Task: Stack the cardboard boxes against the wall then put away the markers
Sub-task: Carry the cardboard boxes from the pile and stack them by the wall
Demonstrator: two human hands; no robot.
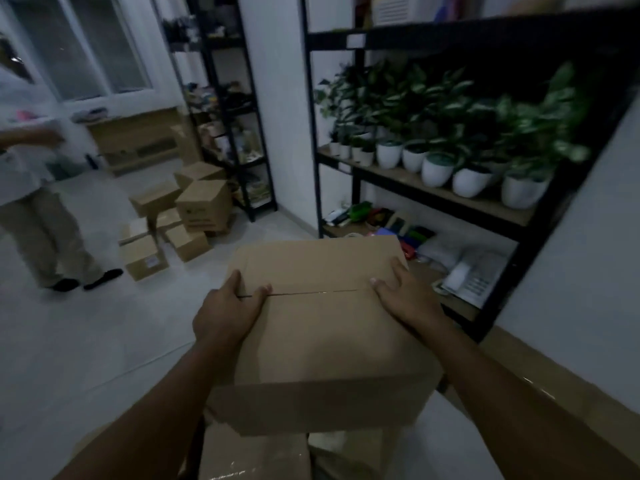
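A large brown cardboard box (322, 334) fills the middle of the view, its top flaps closed along a centre seam. My left hand (227, 311) grips its left edge, thumb on top near the seam and fingers curled over the side. My right hand (403, 294) lies on the top right of the box, fingers spread toward the right edge. The box sits above other cardboard boxes (256, 455) below it. More cardboard boxes (204, 202) lie scattered on the floor at the far left centre. I see no markers clearly.
A black shelf rack (433, 199) on the right carries white potted plants (436, 168) and, lower down, coloured items and a white telephone (474, 275). A person in light clothes (38, 202) stands at the left. Another rack (235, 133) stands behind the scattered boxes.
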